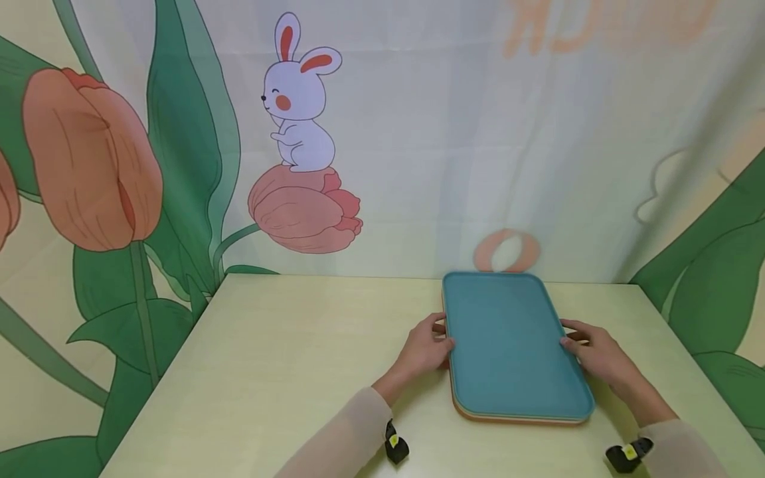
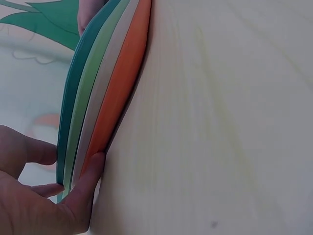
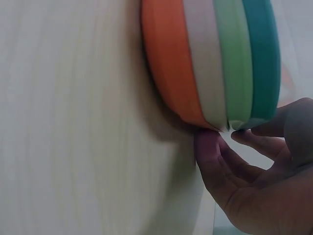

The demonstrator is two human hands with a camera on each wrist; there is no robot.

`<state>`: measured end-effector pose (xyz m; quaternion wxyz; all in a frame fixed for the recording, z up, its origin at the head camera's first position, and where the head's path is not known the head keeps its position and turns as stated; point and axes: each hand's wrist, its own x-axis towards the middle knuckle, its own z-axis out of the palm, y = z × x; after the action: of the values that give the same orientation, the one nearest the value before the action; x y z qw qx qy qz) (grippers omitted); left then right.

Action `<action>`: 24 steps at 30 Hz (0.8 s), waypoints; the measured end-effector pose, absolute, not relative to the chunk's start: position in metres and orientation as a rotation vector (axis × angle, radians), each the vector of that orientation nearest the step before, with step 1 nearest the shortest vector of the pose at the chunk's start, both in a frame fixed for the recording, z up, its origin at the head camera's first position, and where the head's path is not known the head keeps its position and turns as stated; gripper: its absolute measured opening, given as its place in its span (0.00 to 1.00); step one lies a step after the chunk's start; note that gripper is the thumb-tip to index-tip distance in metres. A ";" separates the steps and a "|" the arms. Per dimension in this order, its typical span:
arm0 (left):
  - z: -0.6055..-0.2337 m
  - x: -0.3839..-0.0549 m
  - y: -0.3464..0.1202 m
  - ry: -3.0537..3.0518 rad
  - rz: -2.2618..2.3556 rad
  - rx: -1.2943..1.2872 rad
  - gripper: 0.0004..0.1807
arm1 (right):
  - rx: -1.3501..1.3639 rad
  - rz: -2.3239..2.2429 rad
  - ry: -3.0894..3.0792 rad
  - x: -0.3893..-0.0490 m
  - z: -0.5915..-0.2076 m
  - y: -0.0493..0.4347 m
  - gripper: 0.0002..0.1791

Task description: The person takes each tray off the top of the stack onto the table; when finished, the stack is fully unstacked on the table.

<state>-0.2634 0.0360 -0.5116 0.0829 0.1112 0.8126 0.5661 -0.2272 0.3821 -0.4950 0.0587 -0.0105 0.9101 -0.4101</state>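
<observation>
A stack of several rectangular trays with rounded corners lies toward the right of the table, its long sides running away from the person. On top is a teal tray (image 1: 508, 345). Below it, in the left wrist view, come a light green tray (image 2: 93, 63), a beige tray (image 2: 103, 73) and, lowest, an orange tray (image 2: 122, 73). My left hand (image 1: 425, 344) grips the stack's left long side, one digit at the teal rim and another low at the orange edge. Opposite it, my right hand (image 1: 597, 348) holds the right long side, fingertips (image 3: 208, 142) right at the edges.
The pale wood-grain table (image 1: 299, 358) extends left of the stack. Behind it hangs a printed cloth (image 1: 418, 133) with a rabbit and tulips, close to the stack's far end. Black wrist devices (image 1: 396, 443) sit at both sleeves.
</observation>
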 end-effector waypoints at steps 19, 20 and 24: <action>-0.507 -0.260 0.040 2.425 1.721 0.287 0.31 | -0.034 -1.242 2.739 -0.229 -0.492 0.387 0.33; -0.507 -0.260 0.040 2.417 1.729 0.280 0.31 | -0.036 -1.241 2.737 -0.230 -0.493 0.387 0.33; -0.509 -0.262 0.042 2.410 1.742 0.262 0.31 | -0.034 -1.241 2.737 -0.232 -0.495 0.389 0.33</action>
<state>-0.2616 0.0418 -0.5090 0.0784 0.0876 0.8049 0.5817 -0.2315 0.3887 -0.4946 0.0680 -0.0113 0.9087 -0.4118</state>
